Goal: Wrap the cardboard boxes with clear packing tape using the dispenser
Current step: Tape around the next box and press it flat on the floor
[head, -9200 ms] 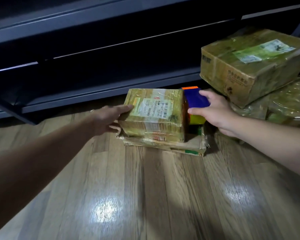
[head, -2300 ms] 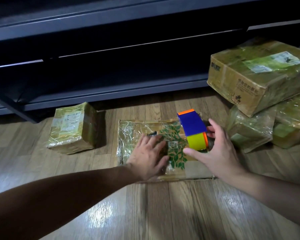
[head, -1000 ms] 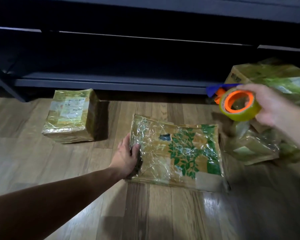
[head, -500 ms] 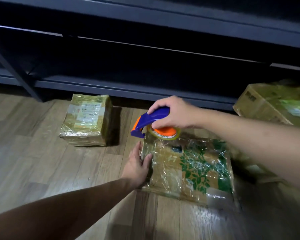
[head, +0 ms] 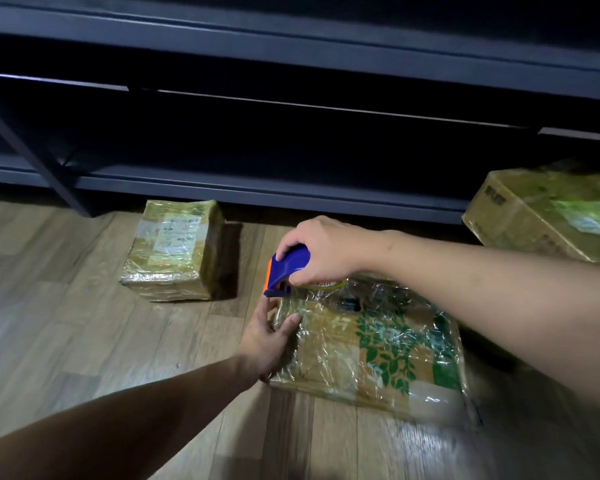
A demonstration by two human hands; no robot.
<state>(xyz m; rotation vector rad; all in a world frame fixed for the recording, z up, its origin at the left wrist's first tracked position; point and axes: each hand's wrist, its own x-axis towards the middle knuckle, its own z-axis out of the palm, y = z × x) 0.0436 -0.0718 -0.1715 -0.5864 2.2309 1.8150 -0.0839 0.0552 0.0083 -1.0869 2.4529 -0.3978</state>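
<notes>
My right hand [head: 326, 254] curled tight round the dispenser [head: 289, 266]; left hand [head: 269, 344] pinching the near edge of the flat box [head: 378, 344]; labels unreadable.

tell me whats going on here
A person is taping a flat cardboard box on the wooden floor. The right hand grips the tape dispenser at the box's far left corner, while the left hand holds its left edge. A smaller wrapped box sits to the left by a dark shelf, a larger box at the right.
</notes>
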